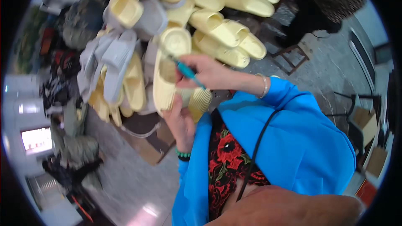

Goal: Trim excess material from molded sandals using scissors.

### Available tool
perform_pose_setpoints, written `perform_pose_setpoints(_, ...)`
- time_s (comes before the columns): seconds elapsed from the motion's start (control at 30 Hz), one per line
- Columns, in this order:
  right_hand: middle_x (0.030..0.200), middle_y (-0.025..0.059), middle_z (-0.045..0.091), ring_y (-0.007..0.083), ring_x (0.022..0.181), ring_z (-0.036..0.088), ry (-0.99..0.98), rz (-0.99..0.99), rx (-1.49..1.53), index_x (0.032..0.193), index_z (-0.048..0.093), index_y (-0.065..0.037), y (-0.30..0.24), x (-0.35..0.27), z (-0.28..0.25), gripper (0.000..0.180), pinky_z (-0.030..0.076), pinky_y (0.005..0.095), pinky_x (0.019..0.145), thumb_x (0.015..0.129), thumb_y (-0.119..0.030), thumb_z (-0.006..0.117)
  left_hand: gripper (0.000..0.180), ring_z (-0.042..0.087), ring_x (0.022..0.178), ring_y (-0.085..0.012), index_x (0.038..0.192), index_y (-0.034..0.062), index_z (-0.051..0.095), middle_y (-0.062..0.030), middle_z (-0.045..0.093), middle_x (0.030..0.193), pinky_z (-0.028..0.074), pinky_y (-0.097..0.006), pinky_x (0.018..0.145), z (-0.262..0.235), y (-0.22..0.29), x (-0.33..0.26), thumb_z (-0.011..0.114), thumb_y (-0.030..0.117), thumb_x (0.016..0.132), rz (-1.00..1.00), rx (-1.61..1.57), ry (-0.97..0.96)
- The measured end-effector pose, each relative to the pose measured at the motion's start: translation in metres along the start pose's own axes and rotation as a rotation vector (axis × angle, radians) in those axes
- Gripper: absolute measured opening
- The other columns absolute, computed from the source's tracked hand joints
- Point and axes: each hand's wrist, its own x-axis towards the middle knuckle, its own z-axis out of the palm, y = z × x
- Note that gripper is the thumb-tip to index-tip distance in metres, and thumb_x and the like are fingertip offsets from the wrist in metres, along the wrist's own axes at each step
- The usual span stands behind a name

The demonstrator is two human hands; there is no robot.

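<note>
A pale yellow slide slipper (pixel 172 42) is held in front of me, its round heel away from me and its ribbed strap toward me. My left hand (pixel 181 123) grips it at the strap end, thumb on top. In my right hand (pixel 209 73) is a slim teal-handled tool (pixel 188 72), its thin greyish end reaching over the slipper's inner sole. Whether that end touches the sole is too blurred to tell. Another ribbed yellow slipper (pixel 200 100) shows under my right wrist, partly hidden.
Piled yellow slippers (pixel 213 25) cover the far side, with grey slippers (pixel 119 56) heaped at the left. A cardboard box (pixel 146 142) sits below the pile. A small wooden stool (pixel 291 58) stands on the floor at right, near a person in dark clothes (pixel 312 12).
</note>
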Motion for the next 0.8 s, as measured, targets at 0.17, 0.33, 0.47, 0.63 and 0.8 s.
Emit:
perform_pose_setpoints(0.17,0.081,0.0008,0.059,0.0076,0.076,0.057,0.064,0.063,0.071,0.094,0.057,-0.002,-0.010,-0.003,0.007,0.026,0.047,0.0233,0.064,0.080,-0.014,0.075,0.043,0.058,0.113,-0.0184,0.132,0.0031,0.047,-0.0087,0.058,0.127,0.047,-0.032,0.096,0.001,0.003,-0.003,0.059,0.002,0.092,0.083,-0.109,0.017)
perform_pose_setpoints(0.33,0.067,0.0036,0.054,0.0133,0.062,0.054,-0.011,0.047,-0.342,0.080,0.056,-0.003,-0.021,-0.016,-0.009,0.037,0.043,0.0290,0.056,0.076,-0.031,0.079,0.050,0.054,0.121,-0.0210,0.140,0.0087,0.040,-0.0083,0.053,0.135,0.045,-0.038,0.102,-0.028,0.010,-0.005,0.058,0.007,0.094,0.105,-0.165,-0.003)
perform_pose_setpoints(0.47,0.064,0.0136,0.054,0.0331,0.063,0.057,-0.250,-0.023,-0.829,0.078,0.054,-0.002,-0.029,-0.027,-0.020,0.050,0.045,0.0405,0.057,0.071,-0.046,0.077,0.051,0.053,0.121,-0.0212,0.139,0.0087,0.041,-0.0076,0.052,0.135,0.044,-0.038,0.103,-0.039,0.010,-0.007,0.061,0.006,0.091,0.097,-0.246,-0.010)
perform_pose_setpoints(0.63,0.065,0.0156,0.057,0.0373,0.068,0.060,-0.290,-0.109,-0.993,0.080,0.055,-0.002,-0.020,-0.034,-0.030,0.051,0.046,0.0457,0.060,0.071,-0.048,0.075,0.055,0.051,0.123,-0.0212,0.139,0.0090,0.040,-0.0075,0.051,0.137,0.043,-0.038,0.105,-0.043,0.005,-0.009,0.063,0.004,0.089,0.098,-0.255,0.004)
perform_pose_setpoints(0.8,0.065,0.0156,0.056,0.0372,0.068,0.059,-0.329,-0.117,-1.030,0.077,0.052,-0.002,-0.021,-0.037,-0.033,0.050,0.046,0.0459,0.060,0.070,-0.046,0.075,0.058,0.050,0.124,-0.0208,0.140,0.0095,0.039,-0.0076,0.050,0.138,0.041,-0.038,0.106,-0.040,0.003,-0.013,0.064,0.002,0.088,0.109,-0.206,0.007)
